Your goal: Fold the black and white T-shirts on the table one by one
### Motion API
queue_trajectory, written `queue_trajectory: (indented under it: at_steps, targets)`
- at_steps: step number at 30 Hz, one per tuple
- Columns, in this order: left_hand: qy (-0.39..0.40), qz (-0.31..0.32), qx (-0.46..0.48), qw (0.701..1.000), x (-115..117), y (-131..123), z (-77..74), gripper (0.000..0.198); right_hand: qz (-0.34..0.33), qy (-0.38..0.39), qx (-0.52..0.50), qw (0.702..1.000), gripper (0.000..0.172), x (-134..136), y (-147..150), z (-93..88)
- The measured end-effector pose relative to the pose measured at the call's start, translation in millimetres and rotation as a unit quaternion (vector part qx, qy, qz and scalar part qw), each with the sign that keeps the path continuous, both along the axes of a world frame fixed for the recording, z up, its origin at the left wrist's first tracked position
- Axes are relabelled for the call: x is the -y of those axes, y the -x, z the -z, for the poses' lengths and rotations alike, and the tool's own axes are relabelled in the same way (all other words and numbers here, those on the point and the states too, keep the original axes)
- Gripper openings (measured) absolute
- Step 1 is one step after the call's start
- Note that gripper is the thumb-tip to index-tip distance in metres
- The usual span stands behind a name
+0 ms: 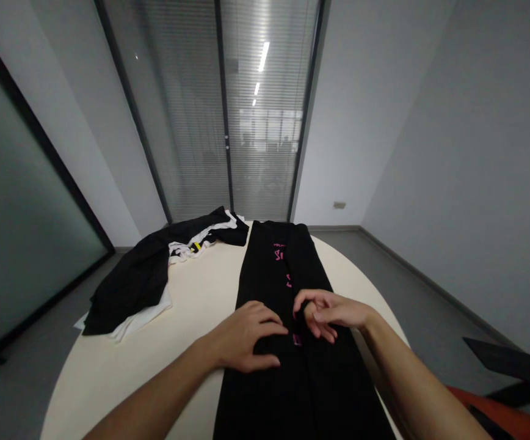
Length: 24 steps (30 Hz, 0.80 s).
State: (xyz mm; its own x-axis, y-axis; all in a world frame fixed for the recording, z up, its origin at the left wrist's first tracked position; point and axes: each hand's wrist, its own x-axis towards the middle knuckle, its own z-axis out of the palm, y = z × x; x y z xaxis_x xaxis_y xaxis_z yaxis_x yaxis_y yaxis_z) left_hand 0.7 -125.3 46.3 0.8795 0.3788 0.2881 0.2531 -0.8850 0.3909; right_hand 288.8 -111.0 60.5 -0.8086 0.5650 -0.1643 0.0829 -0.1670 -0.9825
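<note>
A black garment [269, 391] with pink lettering lies lengthwise on the table, its right side folded over toward the middle so that part of the print is covered. My left hand [253, 336] rests on or just over the garment's left half, fingers apart and holding nothing. On the other side, my right hand [322, 311] is above the folded-over part, turned partly sideways with its fingers loosely bent and apart. Nothing shows in its grasp. Whether either hand presses on the cloth I cannot tell.
More clothes, a black garment [132, 281] with white cloth [143, 321] under it, lie heaped on the left of the round cream table [201, 293]. A chair [507, 412] with an orange part stands at the lower right. Glass panels with blinds [265, 171] rise behind the table.
</note>
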Motion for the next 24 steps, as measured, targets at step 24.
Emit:
queue_trajectory:
  at_steps: [24]
  targets:
    - [0.041, 0.132, -0.012, 0.990, 41.9, -30.6, 5.7, 0.010, 0.220, -0.454, 0.343, 0.792, 0.022, -21.8, 11.4, 23.2]
